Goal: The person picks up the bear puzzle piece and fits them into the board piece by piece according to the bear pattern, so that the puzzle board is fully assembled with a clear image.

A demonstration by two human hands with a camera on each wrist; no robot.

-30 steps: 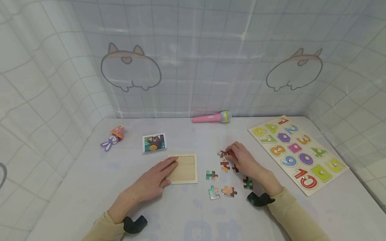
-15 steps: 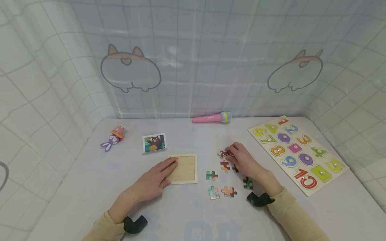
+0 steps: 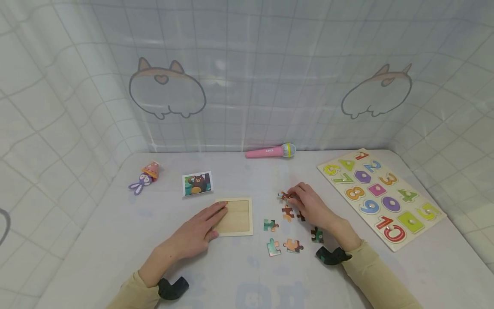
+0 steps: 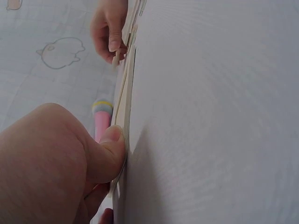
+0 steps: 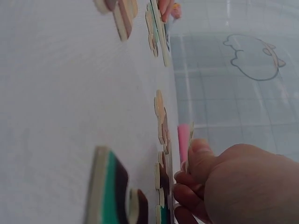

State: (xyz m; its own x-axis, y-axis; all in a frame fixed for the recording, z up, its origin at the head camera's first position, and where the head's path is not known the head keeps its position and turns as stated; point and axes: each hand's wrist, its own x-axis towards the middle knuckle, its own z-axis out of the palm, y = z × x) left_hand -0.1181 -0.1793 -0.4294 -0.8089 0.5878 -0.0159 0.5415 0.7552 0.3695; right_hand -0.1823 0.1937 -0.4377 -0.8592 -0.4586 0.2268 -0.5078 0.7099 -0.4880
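Observation:
My left hand (image 3: 197, 231) lies with extended fingers over the left side of a shallow wooden puzzle tray (image 3: 237, 218); its thumb (image 4: 110, 149) touches the tray's near edge. To the right, my right hand (image 3: 310, 206) pinches a jigsaw piece (image 3: 284, 196) with brown and light blue print between thumb and fingers. In the right wrist view the held piece (image 5: 191, 133) stands edge-on, slightly raised. Around that hand lie a brown piece (image 3: 287, 212), a dark green piece (image 3: 317, 235), a green piece (image 3: 271, 225), a teal piece (image 3: 273, 247) and an orange-brown piece (image 3: 293, 245).
A bear picture card (image 3: 197, 183) lies behind the tray. A pink toy microphone (image 3: 270, 151) is by the back wall. The number puzzle board (image 3: 380, 197) occupies the right side, and a purple rabbit toy (image 3: 144, 178) sits at the far left.
The piece in my right hand has tilted up slightly and shifted a little left. My left hand and the tray stay in place.

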